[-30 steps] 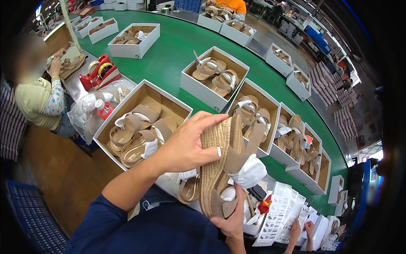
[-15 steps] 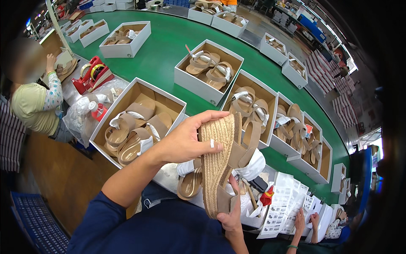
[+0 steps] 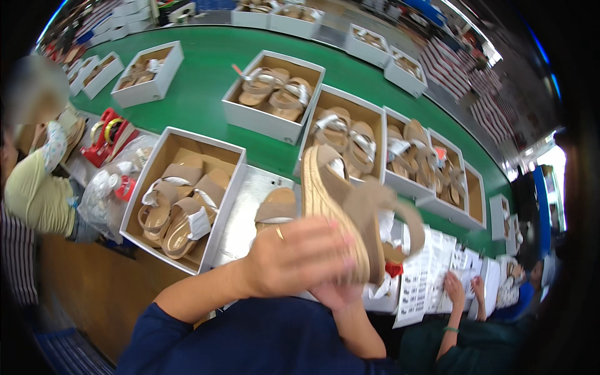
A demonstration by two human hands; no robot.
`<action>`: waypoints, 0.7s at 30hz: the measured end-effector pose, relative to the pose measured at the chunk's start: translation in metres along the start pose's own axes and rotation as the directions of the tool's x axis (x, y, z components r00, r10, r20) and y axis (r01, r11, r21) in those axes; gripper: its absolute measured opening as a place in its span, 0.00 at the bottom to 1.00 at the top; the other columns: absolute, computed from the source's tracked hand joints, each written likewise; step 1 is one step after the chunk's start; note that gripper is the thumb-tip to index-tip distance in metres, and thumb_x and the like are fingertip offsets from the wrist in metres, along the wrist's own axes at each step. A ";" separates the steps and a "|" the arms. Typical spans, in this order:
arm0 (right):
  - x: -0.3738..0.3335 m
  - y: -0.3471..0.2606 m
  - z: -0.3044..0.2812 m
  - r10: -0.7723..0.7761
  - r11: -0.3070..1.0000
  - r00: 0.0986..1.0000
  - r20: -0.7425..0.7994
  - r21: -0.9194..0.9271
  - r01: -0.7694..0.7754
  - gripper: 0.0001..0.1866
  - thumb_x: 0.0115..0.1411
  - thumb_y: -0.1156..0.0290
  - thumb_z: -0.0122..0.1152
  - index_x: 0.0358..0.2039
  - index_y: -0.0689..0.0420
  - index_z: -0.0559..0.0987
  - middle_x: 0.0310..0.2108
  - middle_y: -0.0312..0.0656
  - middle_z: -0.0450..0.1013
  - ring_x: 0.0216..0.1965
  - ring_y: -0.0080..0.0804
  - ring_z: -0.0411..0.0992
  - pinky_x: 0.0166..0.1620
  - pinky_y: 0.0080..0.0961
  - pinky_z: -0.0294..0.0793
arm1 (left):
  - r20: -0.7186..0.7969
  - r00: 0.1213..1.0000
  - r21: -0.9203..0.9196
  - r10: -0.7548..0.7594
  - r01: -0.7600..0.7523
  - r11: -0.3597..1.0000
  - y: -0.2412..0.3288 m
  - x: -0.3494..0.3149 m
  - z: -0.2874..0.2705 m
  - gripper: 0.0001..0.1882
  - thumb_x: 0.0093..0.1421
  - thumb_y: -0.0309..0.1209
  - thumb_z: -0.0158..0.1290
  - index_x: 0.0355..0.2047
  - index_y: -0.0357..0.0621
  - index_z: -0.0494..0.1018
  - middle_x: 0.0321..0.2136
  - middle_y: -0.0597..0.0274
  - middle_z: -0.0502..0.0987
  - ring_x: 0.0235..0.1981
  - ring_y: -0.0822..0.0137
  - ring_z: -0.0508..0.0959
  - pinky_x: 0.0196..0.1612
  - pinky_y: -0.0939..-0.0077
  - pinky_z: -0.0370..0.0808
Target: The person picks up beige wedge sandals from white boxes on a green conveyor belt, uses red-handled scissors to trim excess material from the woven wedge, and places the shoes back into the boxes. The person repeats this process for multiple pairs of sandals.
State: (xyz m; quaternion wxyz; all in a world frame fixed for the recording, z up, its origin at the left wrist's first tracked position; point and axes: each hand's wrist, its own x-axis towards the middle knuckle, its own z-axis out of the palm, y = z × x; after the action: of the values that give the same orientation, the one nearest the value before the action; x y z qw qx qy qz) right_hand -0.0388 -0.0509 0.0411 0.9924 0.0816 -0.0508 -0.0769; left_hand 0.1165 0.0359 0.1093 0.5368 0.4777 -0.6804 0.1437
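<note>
A tan wedge sandal (image 3: pixel 362 219) with a woven rope sole is held up in front of me, its loose strap blurred. My right hand (image 3: pixel 340 297) grips it from below at the lower end, with most fingers hidden. Across the rope side lies my left hand (image 3: pixel 300 256), back outward, a ring on one finger; its fingers are smeared by motion and its thumb is out of sight. Just beyond my left hand, a second tan sandal (image 3: pixel 277 206) rests on the metal worktop (image 3: pixel 240 215), partly covered by that hand.
At left stands an open white box (image 3: pixel 240 165) of sandals, beside a plastic bag (image 3: pixel 100 200) and a red tape dispenser (image 3: pixel 107 140). More sandal boxes (image 3: pixel 275 122) line the green belt (image 3: pixel 200 106). A co-worker's hands (image 3: pixel 455 287) touch label sheets (image 3: pixel 425 275) at right; another person is far left.
The sandal has turned and tilted, its strap swinging right. My left hand has moved from its upper end down across the rope side. The whole view has shifted.
</note>
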 end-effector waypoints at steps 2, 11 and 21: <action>0.006 -0.011 -0.001 0.065 0.955 0.998 0.005 0.290 -0.064 0.38 0.66 0.43 0.47 0.66 0.59 0.58 0.62 0.57 0.60 0.60 0.52 0.63 0.60 0.49 0.68 | 0.227 0.963 -0.066 0.147 -0.136 0.989 0.016 -0.004 0.012 0.21 0.51 0.32 0.62 0.48 0.50 0.77 0.48 0.58 0.77 0.48 0.60 0.78 0.56 0.61 0.74; -0.009 -0.045 -0.016 -0.146 0.982 0.976 0.159 0.146 0.123 0.39 0.63 0.50 0.57 0.65 0.63 0.59 0.61 0.56 0.60 0.57 0.54 0.66 0.63 0.50 0.67 | -0.018 -0.051 -0.472 -0.999 0.881 -0.036 -0.037 -0.145 0.011 0.31 0.70 0.46 0.44 0.63 0.32 0.58 0.56 0.49 0.68 0.55 0.62 0.70 0.59 0.66 0.66; -0.023 -0.049 -0.027 -0.158 0.981 0.977 0.145 0.139 0.138 0.39 0.63 0.52 0.57 0.66 0.62 0.58 0.61 0.59 0.58 0.58 0.57 0.66 0.62 0.54 0.67 | 0.234 -0.052 -0.511 -0.971 0.843 -0.168 -0.044 -0.157 0.064 0.36 0.68 0.31 0.46 0.71 0.40 0.42 0.63 0.46 0.61 0.62 0.60 0.65 0.61 0.71 0.64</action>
State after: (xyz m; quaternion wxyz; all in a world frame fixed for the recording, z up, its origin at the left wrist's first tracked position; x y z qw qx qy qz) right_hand -0.0659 -0.0912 0.0045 0.9696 0.1428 -0.1266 -0.1533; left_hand 0.1085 0.0464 -0.0652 0.6526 0.6280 -0.0642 -0.4191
